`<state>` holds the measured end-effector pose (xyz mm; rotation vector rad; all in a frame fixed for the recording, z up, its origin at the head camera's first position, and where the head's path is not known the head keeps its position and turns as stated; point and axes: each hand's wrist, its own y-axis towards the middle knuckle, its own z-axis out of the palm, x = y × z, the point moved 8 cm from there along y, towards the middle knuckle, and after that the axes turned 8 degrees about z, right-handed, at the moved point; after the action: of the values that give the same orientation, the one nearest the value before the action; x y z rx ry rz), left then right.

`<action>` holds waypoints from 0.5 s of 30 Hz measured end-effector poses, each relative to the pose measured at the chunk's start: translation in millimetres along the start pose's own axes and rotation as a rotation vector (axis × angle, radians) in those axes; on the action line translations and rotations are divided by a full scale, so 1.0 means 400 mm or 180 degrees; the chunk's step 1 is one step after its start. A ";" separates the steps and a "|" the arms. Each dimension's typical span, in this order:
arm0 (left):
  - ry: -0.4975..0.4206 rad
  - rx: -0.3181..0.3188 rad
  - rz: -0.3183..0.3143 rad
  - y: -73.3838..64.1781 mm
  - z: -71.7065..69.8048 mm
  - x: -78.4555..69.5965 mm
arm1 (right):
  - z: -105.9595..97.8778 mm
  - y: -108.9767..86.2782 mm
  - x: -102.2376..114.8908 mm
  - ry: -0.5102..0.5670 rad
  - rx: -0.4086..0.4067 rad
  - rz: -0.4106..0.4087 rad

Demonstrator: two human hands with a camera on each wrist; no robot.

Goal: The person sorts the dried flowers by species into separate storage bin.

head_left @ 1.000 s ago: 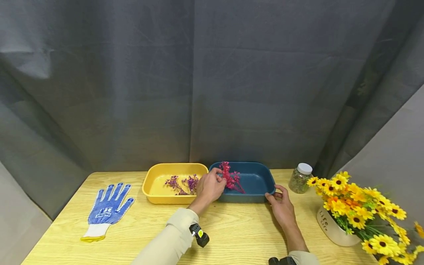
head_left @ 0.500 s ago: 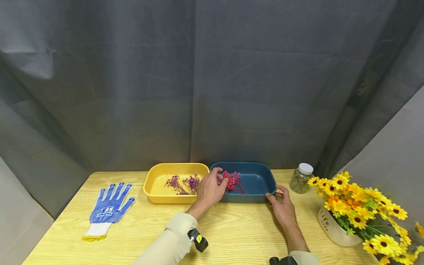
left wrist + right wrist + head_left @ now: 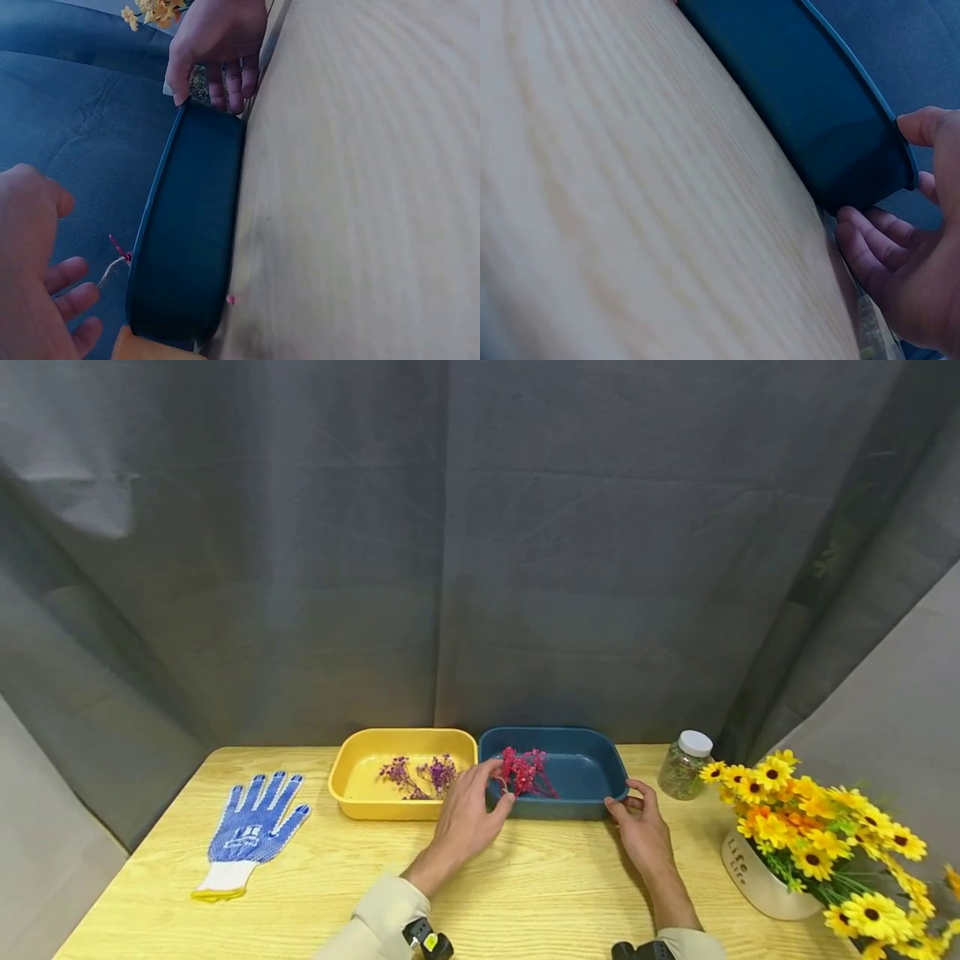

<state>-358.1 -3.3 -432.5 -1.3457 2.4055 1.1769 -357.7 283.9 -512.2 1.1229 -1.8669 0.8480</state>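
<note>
My left hand (image 3: 467, 817) is beside the near left corner of a dark blue tray (image 3: 562, 811), thumb and fingers apart with nothing between them. Pink dried flowers (image 3: 525, 770) lie in the tray's left part, close to the fingertips. In the left wrist view a bit of twine (image 3: 111, 270) sticks up over the rim near my left fingers. At the tray's near right corner my right hand (image 3: 645, 835) holds on, thumb at the rim and fingers lower at the end wall. Purple dried flowers (image 3: 437, 772) lie in a yellow tray (image 3: 375, 811) adjoining on the left.
A blue and white work glove (image 3: 251, 837) lies at the left. Right of the trays stands a white-lidded jar (image 3: 682, 768). Yellow artificial flowers (image 3: 810, 827) fill a white pot (image 3: 768, 881) at the right. A grey curtain (image 3: 450, 568) hangs behind the table.
My left hand has let go of the pink flowers, which dropped flat into the blue tray. It then drew back toward me and opened. The right hand stays at the corner.
</note>
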 end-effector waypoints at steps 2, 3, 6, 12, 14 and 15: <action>0.0023 0.0017 -0.0003 -0.013 -0.004 0.000 | -0.001 0.001 0.000 -0.0004 -0.0009 -0.0005; 0.0038 0.0020 0.0006 -0.019 -0.005 0.000 | -0.002 0.003 0.000 -0.0006 -0.0020 -0.0010; 0.0097 0.0008 0.0061 -0.038 -0.011 -0.001 | -0.004 0.004 0.002 -0.0024 -0.0045 -0.0038; 0.0124 0.0010 0.0125 -0.077 -0.014 0.005 | -0.005 0.002 0.009 -0.0117 0.0001 -0.0104; 0.0140 0.0014 0.0122 -0.089 -0.016 0.010 | -0.005 0.000 0.014 -0.0134 0.0020 -0.0144; 0.0164 0.0017 0.0120 -0.094 -0.018 0.013 | -0.005 -0.002 0.017 -0.0163 0.0032 -0.0172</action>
<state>-330.4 -22.6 -451.2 -1.3508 2.4782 1.1578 -358.7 282.7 -505.2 1.2063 -1.8669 0.8059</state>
